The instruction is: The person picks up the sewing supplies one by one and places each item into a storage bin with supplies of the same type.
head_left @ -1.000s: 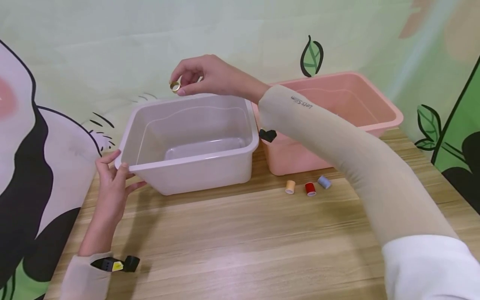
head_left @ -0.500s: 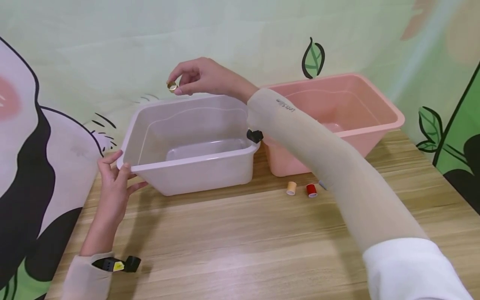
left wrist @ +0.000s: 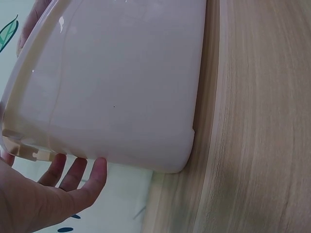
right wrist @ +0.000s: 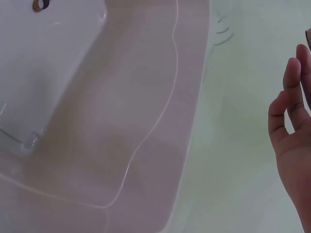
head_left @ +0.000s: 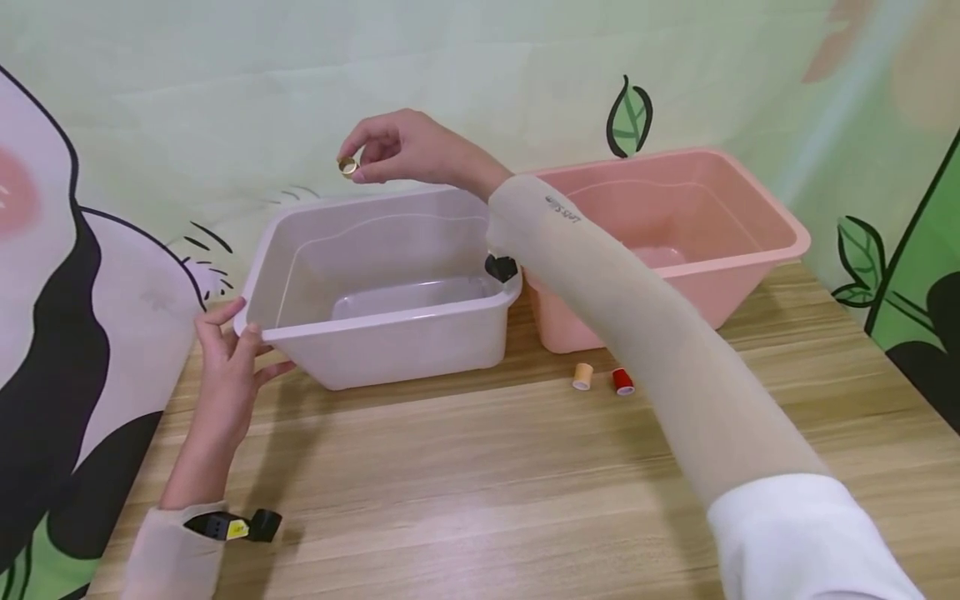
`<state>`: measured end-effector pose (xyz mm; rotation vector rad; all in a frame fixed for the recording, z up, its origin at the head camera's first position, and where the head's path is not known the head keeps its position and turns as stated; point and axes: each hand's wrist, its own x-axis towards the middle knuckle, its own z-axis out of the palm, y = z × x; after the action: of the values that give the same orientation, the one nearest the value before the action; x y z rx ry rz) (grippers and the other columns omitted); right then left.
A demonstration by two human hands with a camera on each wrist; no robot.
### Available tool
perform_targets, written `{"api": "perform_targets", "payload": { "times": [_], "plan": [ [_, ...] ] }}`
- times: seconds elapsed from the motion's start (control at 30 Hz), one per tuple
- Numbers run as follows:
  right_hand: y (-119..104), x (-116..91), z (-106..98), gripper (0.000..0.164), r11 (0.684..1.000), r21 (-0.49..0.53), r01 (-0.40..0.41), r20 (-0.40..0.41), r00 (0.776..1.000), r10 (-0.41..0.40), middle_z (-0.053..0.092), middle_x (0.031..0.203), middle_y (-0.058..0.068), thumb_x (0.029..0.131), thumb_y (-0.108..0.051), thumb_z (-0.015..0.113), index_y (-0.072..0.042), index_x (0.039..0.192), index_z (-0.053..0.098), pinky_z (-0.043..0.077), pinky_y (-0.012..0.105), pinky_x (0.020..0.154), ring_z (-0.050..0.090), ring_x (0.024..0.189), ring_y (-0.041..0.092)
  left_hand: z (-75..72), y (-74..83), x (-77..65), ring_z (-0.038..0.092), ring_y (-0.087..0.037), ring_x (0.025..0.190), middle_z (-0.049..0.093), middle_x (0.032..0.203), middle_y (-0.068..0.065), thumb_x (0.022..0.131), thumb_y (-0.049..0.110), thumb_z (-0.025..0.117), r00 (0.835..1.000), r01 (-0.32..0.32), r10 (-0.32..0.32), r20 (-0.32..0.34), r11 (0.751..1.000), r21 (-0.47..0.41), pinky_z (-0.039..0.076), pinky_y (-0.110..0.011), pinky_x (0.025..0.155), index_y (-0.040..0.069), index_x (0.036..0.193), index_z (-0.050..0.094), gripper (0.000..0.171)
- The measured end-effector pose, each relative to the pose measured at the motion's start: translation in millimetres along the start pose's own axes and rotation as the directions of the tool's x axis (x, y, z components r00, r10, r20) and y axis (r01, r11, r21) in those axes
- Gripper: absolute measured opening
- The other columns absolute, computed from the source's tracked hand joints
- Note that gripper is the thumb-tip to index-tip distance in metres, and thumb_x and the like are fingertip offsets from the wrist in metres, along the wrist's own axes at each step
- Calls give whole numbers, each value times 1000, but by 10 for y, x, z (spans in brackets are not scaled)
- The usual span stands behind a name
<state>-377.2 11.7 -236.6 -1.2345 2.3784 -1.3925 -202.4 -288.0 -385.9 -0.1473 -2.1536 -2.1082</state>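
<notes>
My right hand [head_left: 420, 150] pinches a small gold ring [head_left: 348, 167] between thumb and fingertips, above the back rim of a pale grey-lilac plastic bin [head_left: 390, 346]. With my left hand [head_left: 225, 375] I grip that bin's near left corner; in the left wrist view, several fingers [left wrist: 95, 182] touch its outer wall from below. The right wrist view has the right hand [right wrist: 296, 131] at its right edge, the held ring mostly cut off. There, another small ring [right wrist: 41, 5], gold and dark, lies on the bin's floor; the front wall hides it from the head view.
A pink plastic bin [head_left: 720, 287] stands to the right, partly behind my right sleeve. In front of it, a yellow thread spool [head_left: 582, 377] and a red thread spool [head_left: 622, 382] sit on the wooden table [head_left: 420, 500]. A printed cloth backdrop [head_left: 225, 100] hangs behind.
My right forearm has swung left and now covers the blue spool. The right hand, still pinching the ring, has shifted only slightly. My left hand keeps its grip on the bin.
</notes>
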Motion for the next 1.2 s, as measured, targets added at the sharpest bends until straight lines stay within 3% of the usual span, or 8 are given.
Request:
{"api": "perform_targets", "payload": {
  "times": [0.27,0.5,0.77,0.83,1.03,1.2],
  "plan": [
    [99,12,43,28,999,-40,29,41,999,-27,72,98,4,94,-18,75,-9,120,70,52,26,85,66,90,17,14,-8,-9,59,-16,105,31,153,-13,108,28,50,1000,13,-13,-10,1000,1,62,-29,77,24,140,19,46],
    [192,15,66,30,988,-152,-33,88,995,47,69,112,-1,94,-23,73,-12,122,69,48,22,93,61,102,12,40,-22,1,59,-16,106,31,153,-14,108,28,50,1000,21,-21,-3,1000,9,62,-29,78,25,141,19,45],
    [249,93,104,24,972,-227,55,156,988,-19,70,109,-5,94,-22,73,-13,116,71,47,22,93,62,99,9,37,-14,16,60,-16,104,36,146,-8,107,27,50,1000,8,-8,-6,1000,-5,62,-29,77,24,141,20,45],
    [244,119,133,22,954,-287,87,204,979,-28,70,108,-5,94,-20,72,-12,115,71,47,22,92,61,97,9,36,-8,13,60,-15,103,37,145,-7,107,27,50,1000,7,-7,-4,1000,-5,62,-29,76,24,141,19,46],
    [186,186,245,22,849,-482,217,383,924,-18,67,108,-1,91,-20,71,-13,112,74,46,24,90,58,100,15,39,1,8,60,-15,103,36,146,-6,107,27,50,1000,5,-5,-5,1000,-19,63,-30,76,24,141,20,46],
    [180,274,350,22,817,-520,248,470,882,32,68,112,2,91,-21,71,-14,111,76,47,26,90,59,102,18,40,11,8,60,-15,103,36,144,-5,107,26,50,1000,-4,4,-5,1000,-18,63,-30,75,24,141,20,45]
  ]
}}
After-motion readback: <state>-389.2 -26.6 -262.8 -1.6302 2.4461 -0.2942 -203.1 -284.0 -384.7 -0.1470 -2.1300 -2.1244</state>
